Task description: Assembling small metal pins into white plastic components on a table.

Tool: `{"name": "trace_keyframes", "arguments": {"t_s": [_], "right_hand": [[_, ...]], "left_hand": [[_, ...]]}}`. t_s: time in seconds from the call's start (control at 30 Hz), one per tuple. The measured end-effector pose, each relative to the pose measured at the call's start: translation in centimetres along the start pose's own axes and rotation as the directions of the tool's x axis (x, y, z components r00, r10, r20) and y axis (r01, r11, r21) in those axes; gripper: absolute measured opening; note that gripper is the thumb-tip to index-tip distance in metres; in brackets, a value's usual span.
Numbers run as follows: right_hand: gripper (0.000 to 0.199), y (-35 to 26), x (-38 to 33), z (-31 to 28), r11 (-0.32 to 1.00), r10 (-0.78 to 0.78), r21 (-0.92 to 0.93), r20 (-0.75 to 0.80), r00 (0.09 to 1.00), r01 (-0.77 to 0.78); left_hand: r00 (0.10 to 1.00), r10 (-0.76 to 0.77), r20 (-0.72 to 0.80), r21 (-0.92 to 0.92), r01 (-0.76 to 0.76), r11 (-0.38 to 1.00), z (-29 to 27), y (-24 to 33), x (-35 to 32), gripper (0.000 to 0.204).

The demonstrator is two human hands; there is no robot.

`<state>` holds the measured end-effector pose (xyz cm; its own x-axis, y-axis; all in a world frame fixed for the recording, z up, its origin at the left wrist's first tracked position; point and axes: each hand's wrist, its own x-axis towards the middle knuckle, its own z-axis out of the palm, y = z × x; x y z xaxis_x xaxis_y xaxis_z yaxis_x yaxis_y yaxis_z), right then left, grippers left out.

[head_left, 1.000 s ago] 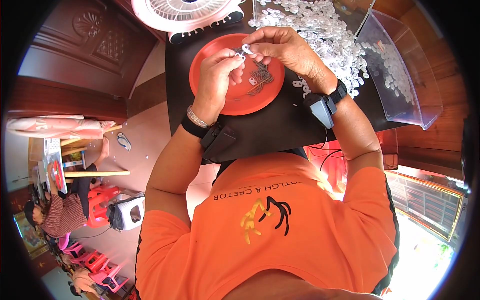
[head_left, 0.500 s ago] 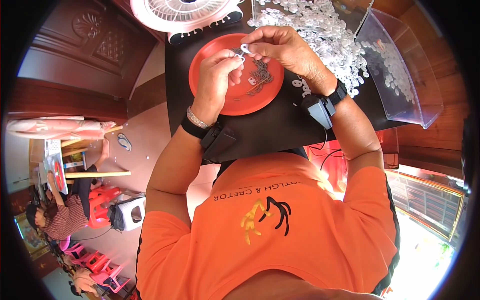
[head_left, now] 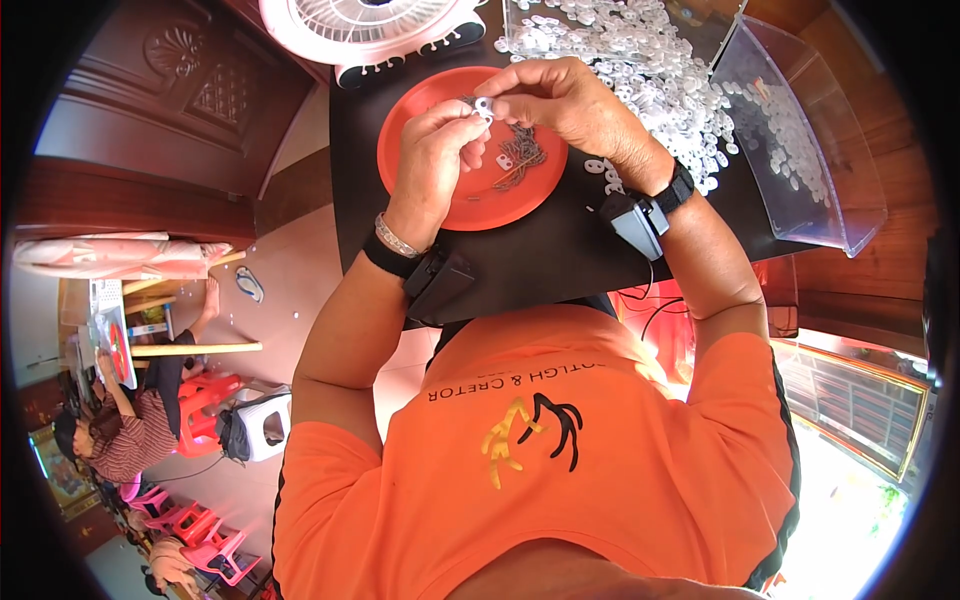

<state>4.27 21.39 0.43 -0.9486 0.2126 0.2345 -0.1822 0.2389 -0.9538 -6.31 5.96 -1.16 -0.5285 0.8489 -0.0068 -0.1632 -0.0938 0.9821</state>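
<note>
Red plate (head_left: pixel 430 120); white plastic pieces (head_left: pixel 640 60); black table (head_left: pixel 540 265).

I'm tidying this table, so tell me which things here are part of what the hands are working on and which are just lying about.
In use:
small white plastic ring, pinched between left hand and right hand
round red plastic plate with thin dark metal pieces
heap of white plastic rings

Lying about:
clear plastic bin
pink-and-white table fan
</note>
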Motion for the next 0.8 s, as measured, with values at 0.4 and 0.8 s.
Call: {"name": "trace_keyframes", "arguments": {"t_s": [0.4, 0.8], "right_hand": [[0.022, -0.16, -0.13, 0.43, 1.000, -0.002, -0.002, -0.009, 1.000, 0.002], [0.025, -0.14, -0.16, 0.99, 0.996, -0.003, 0.084, -0.024, 1.000, 0.005]], "left_hand": [[0.999, 0.033, -0.009, -0.021, -0.034, 0.999, -0.13, -0.18, -0.04, 0.014], [0.998, 0.067, 0.005, -0.035, -0.067, 0.997, -0.26, -0.23, -0.06, 0.013]]}}
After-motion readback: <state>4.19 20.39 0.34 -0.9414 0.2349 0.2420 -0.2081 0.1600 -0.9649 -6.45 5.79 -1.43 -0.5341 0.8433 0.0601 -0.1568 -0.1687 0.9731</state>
